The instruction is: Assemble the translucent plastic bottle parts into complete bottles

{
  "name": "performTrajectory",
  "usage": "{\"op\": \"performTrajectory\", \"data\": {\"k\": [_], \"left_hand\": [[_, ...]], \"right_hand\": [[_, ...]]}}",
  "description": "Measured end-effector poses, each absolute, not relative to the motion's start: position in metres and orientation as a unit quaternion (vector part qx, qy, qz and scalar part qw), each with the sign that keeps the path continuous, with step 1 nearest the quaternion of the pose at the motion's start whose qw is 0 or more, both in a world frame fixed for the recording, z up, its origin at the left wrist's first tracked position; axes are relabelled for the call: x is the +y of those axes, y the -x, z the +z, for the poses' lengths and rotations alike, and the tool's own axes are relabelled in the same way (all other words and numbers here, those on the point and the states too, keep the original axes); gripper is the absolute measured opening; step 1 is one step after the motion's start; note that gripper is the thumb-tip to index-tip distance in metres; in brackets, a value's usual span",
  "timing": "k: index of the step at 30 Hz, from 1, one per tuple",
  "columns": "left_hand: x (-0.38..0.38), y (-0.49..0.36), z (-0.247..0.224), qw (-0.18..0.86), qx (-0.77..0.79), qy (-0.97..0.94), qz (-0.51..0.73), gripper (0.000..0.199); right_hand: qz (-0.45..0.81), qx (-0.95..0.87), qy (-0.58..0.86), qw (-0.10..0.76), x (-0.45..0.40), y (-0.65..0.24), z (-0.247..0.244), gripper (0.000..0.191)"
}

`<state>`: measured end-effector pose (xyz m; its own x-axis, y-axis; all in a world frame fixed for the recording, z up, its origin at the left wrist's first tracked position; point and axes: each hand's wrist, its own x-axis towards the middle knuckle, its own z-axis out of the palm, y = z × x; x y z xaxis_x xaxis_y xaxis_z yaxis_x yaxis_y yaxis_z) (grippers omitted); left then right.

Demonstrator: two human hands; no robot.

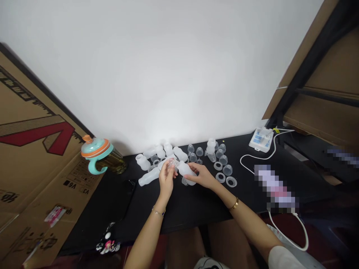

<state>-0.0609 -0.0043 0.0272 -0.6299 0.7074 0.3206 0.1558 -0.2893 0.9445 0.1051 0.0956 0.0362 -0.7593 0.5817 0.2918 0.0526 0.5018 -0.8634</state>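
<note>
Near the middle of the black table, my right hand [200, 175] is closed round a white translucent bottle [185, 170], its mouth pointing left. My left hand [167, 175] pinches a small clear part [173, 163] close to that mouth; whether the two touch is hard to tell. Several white bottles lie behind and to the left, among them a long one [148, 177] beside my left hand. Clear domed caps [227, 170] and flat rings [231, 182] are spread to the right of my right hand.
A teal and orange lidded jug [105, 155] stands at the left by a large cardboard box [36, 149]. On the right are a white power strip [261, 139], its cable and a blurred-out object [276, 188]. A white wall [174, 74] rises behind.
</note>
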Motion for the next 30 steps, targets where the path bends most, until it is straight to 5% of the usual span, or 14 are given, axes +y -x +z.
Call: {"op": "performTrajectory", "data": {"k": [30], "left_hand": [[-0.0027,0.0616,0.0282,0.269,0.572,-0.393,0.668,0.044]], "right_hand": [[0.381,-0.842,0.19,0.331,0.0929,-0.1046,0.0355,0.041]]}}
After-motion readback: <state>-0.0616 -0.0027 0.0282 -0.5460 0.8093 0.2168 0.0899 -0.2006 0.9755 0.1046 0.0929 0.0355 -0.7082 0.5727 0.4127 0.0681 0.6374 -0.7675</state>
